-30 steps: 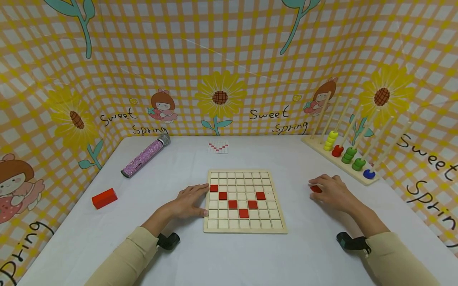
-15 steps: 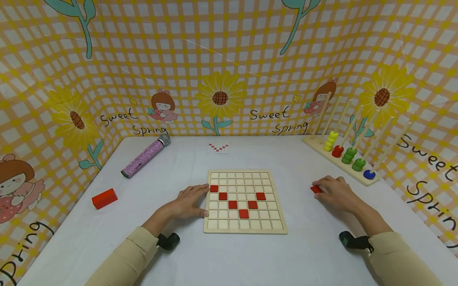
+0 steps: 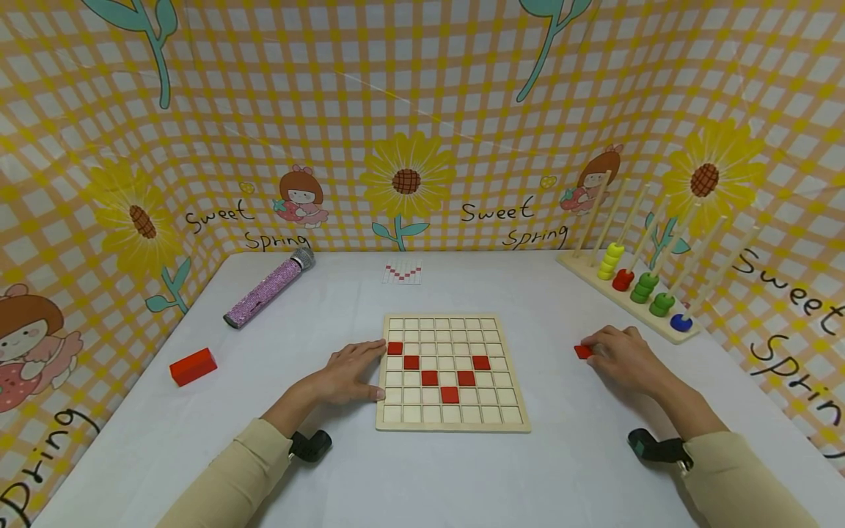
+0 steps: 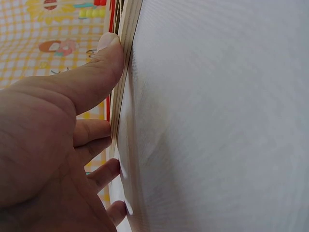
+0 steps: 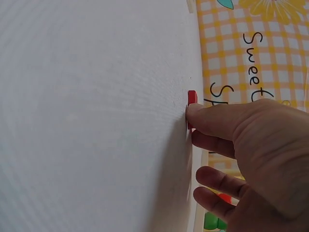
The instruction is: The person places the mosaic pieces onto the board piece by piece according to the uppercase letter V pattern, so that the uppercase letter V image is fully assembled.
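A wooden grid board lies on the white tabletop, with several red square tiles in its cells forming a slanted V. My left hand touches the board's left edge with thumb and fingertips, fingers fairly straight; in the left wrist view the thumb lies against the wooden rim. To the right of the board, my right hand pinches a loose red square tile low over the table. In the right wrist view that tile stands out beyond the thumb tip, and the other fingers are loosely bent.
A small card with a red V pattern lies behind the board. A glittery pink microphone and a red block lie on the left. At the back right stands a wooden peg rack with coloured beads.
My right hand has shifted slightly right, and its fingers have come together at the red tile's right side, so more of the tile shows. The left hand and the board have not moved.
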Motion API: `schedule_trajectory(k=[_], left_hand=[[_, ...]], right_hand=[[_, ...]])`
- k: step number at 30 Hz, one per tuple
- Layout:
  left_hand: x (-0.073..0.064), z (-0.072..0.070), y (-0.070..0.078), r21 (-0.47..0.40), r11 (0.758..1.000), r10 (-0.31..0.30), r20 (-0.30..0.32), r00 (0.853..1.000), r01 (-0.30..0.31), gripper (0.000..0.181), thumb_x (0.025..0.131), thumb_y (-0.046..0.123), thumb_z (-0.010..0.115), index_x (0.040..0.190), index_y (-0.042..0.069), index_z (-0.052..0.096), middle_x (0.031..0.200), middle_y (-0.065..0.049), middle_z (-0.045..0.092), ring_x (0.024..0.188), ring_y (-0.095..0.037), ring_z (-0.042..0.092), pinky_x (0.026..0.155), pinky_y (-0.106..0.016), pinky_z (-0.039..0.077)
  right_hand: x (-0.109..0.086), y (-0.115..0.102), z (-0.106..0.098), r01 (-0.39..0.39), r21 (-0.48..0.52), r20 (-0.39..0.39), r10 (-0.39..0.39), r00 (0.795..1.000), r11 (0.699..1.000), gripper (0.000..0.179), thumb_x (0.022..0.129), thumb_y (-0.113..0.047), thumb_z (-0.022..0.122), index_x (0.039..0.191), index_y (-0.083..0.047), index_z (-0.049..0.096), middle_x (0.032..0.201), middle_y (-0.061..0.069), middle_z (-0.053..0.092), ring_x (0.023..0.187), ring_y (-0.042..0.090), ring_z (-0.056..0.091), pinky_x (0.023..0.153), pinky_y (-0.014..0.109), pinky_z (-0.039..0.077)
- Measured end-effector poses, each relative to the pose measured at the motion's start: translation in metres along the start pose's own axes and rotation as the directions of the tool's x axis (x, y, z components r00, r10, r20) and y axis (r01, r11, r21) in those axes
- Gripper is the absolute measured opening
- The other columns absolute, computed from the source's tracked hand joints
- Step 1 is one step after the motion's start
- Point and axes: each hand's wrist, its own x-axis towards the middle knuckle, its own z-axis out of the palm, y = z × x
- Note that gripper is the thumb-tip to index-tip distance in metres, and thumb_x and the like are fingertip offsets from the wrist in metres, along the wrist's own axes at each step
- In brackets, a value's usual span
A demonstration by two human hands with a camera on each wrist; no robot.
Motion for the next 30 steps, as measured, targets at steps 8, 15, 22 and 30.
schedule_trajectory(k=[8, 15, 22, 30], left_hand=[[0.000, 0.000, 0.000, 0.001, 1.000, -0.005, -0.003, 1.000, 0.005, 0.081, 0.082, 0.033, 0.072, 0.148, 0.011, 0.031, 0.156, -0.006, 0.025, 0.142, -0.036, 0.020, 0.110, -0.059, 0.018], [0.000, 0.001, -0.001, -0.001, 1.000, -0.008, -0.005, 1.000, 0.008, 0.081, 0.082, 0.033, 0.072, 0.148, 0.010, 0.031, 0.156, -0.006, 0.025, 0.142, -0.035, 0.020, 0.110, -0.059, 0.018], [0.001, 0.001, 0.000, -0.002, 1.000, -0.012, -0.001, 1.000, 0.012, 0.081, 0.082, 0.034, 0.072, 0.148, 0.011, 0.030, 0.157, -0.005, 0.025, 0.143, -0.035, 0.019, 0.110, -0.058, 0.018], [0.001, 0.001, -0.001, 0.008, 1.000, -0.011, 0.000, 1.000, 0.011, 0.081, 0.082, 0.034, 0.071, 0.148, 0.011, 0.030, 0.157, -0.004, 0.025, 0.143, -0.035, 0.019, 0.110, -0.058, 0.018]], right_hand=[[0.001, 0.000, 0.000, -0.017, -0.028, 0.010, 0.017, 1.000, 0.999, 0.024, 0.082, -0.012, 0.067, 0.104, -0.002, 0.069, 0.103, 0.018, 0.064, 0.095, 0.037, 0.047, 0.073, 0.039, 0.036], [0.001, 0.001, 0.000, -0.005, -0.067, 0.005, 0.006, 1.000, 0.998, 0.023, 0.081, -0.014, 0.069, 0.102, -0.003, 0.070, 0.101, 0.016, 0.065, 0.094, 0.036, 0.048, 0.073, 0.039, 0.038], [0.002, -0.005, -0.001, 0.010, -0.057, 0.000, -0.010, 1.000, 0.998, 0.023, 0.081, -0.015, 0.071, 0.101, -0.003, 0.071, 0.101, 0.016, 0.066, 0.094, 0.034, 0.048, 0.074, 0.040, 0.038], [0.006, -0.022, -0.002, 0.012, 0.006, 0.010, -0.012, 1.000, 1.000, 0.025, 0.082, -0.016, 0.069, 0.103, -0.002, 0.070, 0.104, 0.016, 0.065, 0.095, 0.031, 0.046, 0.075, 0.039, 0.038]])
